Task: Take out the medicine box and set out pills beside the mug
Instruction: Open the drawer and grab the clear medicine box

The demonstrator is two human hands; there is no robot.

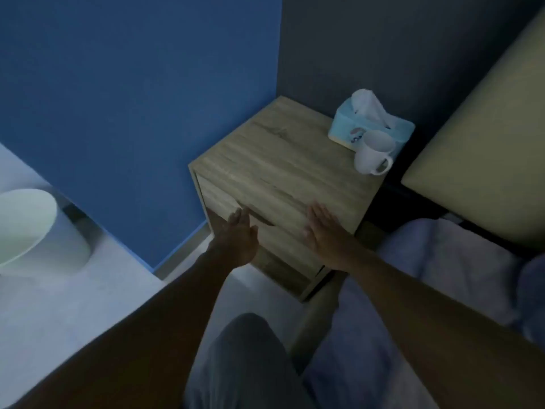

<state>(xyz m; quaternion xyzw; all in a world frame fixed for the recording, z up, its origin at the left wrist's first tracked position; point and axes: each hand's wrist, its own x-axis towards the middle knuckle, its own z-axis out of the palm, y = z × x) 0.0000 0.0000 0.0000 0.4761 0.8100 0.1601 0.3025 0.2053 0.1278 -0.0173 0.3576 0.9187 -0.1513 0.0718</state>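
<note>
Both hands, left hand and right hand, are hovering open-palmed at the drawer front. No medicine box is showing; the mug is waiting beyond the right hand.

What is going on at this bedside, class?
A person seated beside the bed reaches both open, empty hands toward the front of a wooden nightstand. The left hand is at the top drawer's handle slot; the right hand is near the top's front edge. A white mug stands against a tissue box. No medicine box shows yet.
</note>
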